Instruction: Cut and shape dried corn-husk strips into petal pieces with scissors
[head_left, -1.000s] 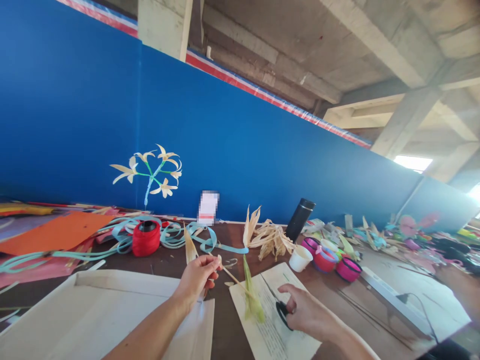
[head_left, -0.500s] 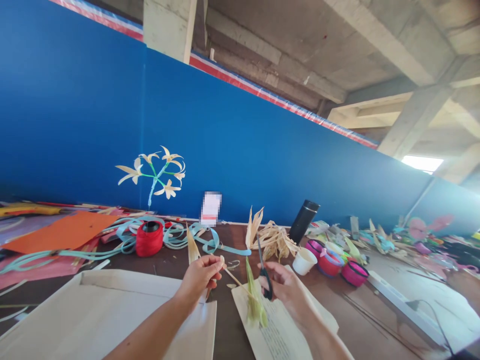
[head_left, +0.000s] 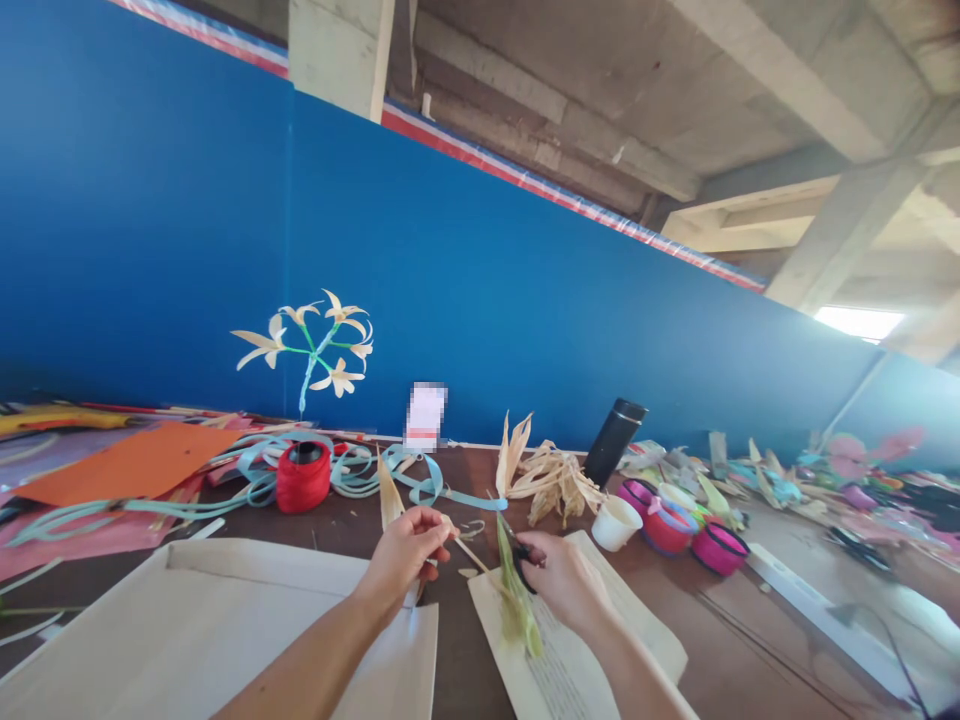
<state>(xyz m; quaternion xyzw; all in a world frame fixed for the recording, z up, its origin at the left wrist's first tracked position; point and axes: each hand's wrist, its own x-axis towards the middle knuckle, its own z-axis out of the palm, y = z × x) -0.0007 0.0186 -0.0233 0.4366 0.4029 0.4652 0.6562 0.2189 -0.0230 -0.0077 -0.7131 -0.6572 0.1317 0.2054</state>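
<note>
My left hand (head_left: 405, 553) is closed, pinching a thin pale stick (head_left: 471, 555) with a dry husk petal (head_left: 389, 497) standing up behind the fingers. My right hand (head_left: 564, 583) is closed on black-handled scissors (head_left: 517, 543), whose blades point up and left toward the stick. A green husk strip (head_left: 514, 592) hangs between the two hands over a printed paper sheet (head_left: 592, 640). Both hands hover low over the brown table (head_left: 352, 528).
A large beige envelope (head_left: 225, 620) lies at the left front. Behind are a red thread spool (head_left: 303, 477), light blue ribbon (head_left: 360, 472), orange paper (head_left: 127, 462), a husk flower sprig (head_left: 315, 345), a dry husk pile (head_left: 551, 478), a black flask (head_left: 614, 441), a white cup (head_left: 616, 522) and pink tape rolls (head_left: 718, 548).
My right hand lifted the scissors off the printed sheet and brought them left to the stick held by my left hand. The left hand stayed put.
</note>
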